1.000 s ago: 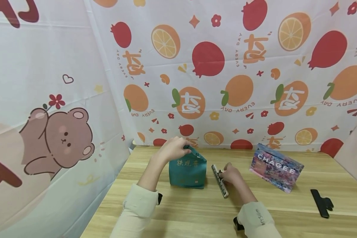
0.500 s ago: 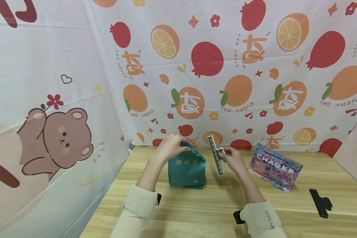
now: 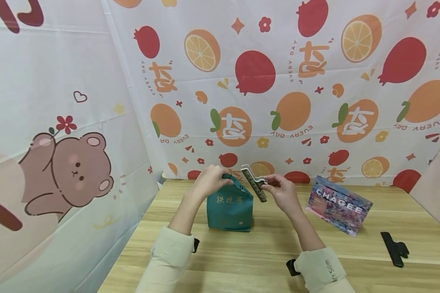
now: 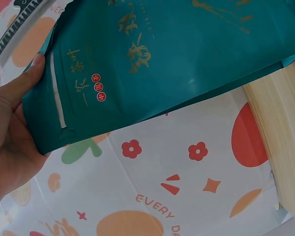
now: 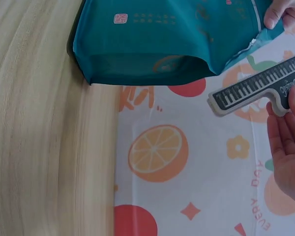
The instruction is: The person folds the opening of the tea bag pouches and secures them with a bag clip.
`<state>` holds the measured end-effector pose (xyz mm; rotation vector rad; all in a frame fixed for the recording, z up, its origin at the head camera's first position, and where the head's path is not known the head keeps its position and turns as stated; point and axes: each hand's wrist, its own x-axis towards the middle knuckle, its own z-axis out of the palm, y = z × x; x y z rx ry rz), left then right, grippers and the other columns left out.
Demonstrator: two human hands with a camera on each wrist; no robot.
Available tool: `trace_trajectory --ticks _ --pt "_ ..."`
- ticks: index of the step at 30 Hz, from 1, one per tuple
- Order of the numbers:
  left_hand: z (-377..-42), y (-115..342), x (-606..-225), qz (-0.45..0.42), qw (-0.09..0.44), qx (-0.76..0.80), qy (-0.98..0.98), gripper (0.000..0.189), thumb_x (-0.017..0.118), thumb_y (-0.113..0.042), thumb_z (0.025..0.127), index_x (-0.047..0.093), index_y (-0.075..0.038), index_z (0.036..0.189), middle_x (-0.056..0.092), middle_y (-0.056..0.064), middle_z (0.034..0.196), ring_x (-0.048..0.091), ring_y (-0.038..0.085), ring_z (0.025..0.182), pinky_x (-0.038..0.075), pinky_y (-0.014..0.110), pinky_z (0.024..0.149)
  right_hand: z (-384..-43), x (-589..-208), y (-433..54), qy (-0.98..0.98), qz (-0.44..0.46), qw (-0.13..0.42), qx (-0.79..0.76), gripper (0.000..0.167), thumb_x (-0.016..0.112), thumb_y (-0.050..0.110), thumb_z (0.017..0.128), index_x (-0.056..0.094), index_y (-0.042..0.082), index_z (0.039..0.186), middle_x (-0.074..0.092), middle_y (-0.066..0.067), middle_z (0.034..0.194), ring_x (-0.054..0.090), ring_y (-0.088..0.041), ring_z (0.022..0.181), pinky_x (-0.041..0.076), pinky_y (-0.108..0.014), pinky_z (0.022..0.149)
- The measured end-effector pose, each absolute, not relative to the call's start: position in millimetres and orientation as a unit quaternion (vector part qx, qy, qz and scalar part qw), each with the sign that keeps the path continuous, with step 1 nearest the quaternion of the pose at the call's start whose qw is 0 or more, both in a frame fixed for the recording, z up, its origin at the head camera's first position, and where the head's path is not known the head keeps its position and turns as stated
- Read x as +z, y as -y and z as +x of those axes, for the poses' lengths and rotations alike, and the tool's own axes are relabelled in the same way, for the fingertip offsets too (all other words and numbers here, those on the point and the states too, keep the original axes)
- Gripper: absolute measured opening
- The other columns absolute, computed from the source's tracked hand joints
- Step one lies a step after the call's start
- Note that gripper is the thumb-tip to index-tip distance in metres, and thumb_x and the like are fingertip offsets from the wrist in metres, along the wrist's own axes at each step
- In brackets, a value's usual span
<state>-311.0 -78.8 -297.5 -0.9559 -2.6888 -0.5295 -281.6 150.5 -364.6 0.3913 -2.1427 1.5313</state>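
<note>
A teal tea bag (image 3: 229,213) with gold lettering stands on the wooden table. My left hand (image 3: 213,179) pinches its top edge, which folds over to the right; the left wrist view shows the thumb along the bag's end near a white strip. In my right hand (image 3: 283,194) a long bag clip (image 3: 254,187), dark and ridged with a pale rim, is pinched by its handle. It is held tilted in the air just right of the bag's top. The right wrist view has the clip's end (image 5: 226,101) pointing toward the bag, with a gap between them.
A colourful CHAGEE pouch (image 3: 339,207) leans at the right rear of the table (image 3: 278,260). Nearer the right front lies a black bag clip (image 3: 395,249). A fruit-print cloth (image 3: 256,110) hangs behind the table, and a bear-print cloth (image 3: 77,171) hangs on the left.
My right hand has lifted the pale-rimmed bag clip off the table, then brought it left toward the bag's top and turned it. My left hand keeps its grip on the bag.
</note>
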Motion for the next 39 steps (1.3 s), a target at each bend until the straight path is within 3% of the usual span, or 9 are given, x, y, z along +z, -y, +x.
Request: trace_trajectory --ticks 3,11,23,26,31,39 --pt "-312 79 -298 -0.33 0.114 -0.183 0.919 0.008 0.07 -0.018 0.082 0.07 -0.011 0.08 0.062 -0.001 0.065 0.05 0.008 0.052 0.038 0.024 0.05 -284 -365 -147 0.786 0.142 0.25 0.548 0.017 0.073 0.001 0.075 0.068 -0.001 0.092 0.066 -0.009 0.083 0.062 -0.02 0.075 0.049 -0.021 0.063" --pt "-312 77 -298 -0.329 0.12 -0.185 0.918 0.012 0.072 -0.017 0.08 0.072 -0.009 0.088 0.067 0.0 0.083 0.051 0.008 0.059 0.04 0.024 0.054 -297 -368 -137 0.802 0.187 0.247 0.51 0.012 0.072 -0.001 0.075 0.069 -0.001 0.087 0.066 -0.006 0.078 0.063 -0.018 0.069 0.05 -0.025 0.061" --pt "-313 79 -297 -0.32 0.123 -0.231 0.91 0.012 0.075 -0.012 0.077 0.073 -0.005 0.086 0.066 0.002 0.076 0.052 0.01 0.062 0.042 0.024 0.056 -301 -364 -134 0.827 0.18 0.191 0.496 0.009 0.071 0.002 0.078 0.069 0.002 0.087 0.066 -0.005 0.08 0.061 -0.028 0.071 0.048 -0.027 0.059" --pt "-311 78 -297 -0.298 0.128 -0.245 0.914 0.018 0.076 -0.012 0.075 0.066 -0.001 0.086 0.063 0.004 0.073 0.053 0.012 0.061 0.043 0.025 0.055 -301 -363 -134 0.83 0.18 0.183 0.496 0.01 0.07 0.003 0.079 0.069 0.002 0.088 0.066 -0.005 0.08 0.061 -0.03 0.072 0.048 -0.028 0.059" --pt "-311 79 -298 -0.285 0.122 -0.277 0.91 0.038 0.077 -0.009 0.074 0.047 -0.003 0.096 0.059 0.004 0.072 0.054 0.015 0.061 0.044 0.028 0.056 -302 -360 -133 0.841 0.171 0.17 0.484 0.009 0.071 0.005 0.079 0.069 0.004 0.089 0.065 -0.002 0.08 0.059 -0.022 0.069 0.048 -0.028 0.06" --pt "-311 82 -297 -0.31 0.102 -0.293 0.899 0.039 0.074 -0.003 0.076 0.046 -0.002 0.102 0.064 0.005 0.081 0.057 0.015 0.066 0.047 0.03 0.064 -303 -351 -129 0.849 0.181 0.149 0.474 0.01 0.07 0.007 0.08 0.069 0.005 0.09 0.064 -0.002 0.081 0.058 -0.02 0.07 0.048 -0.03 0.062"
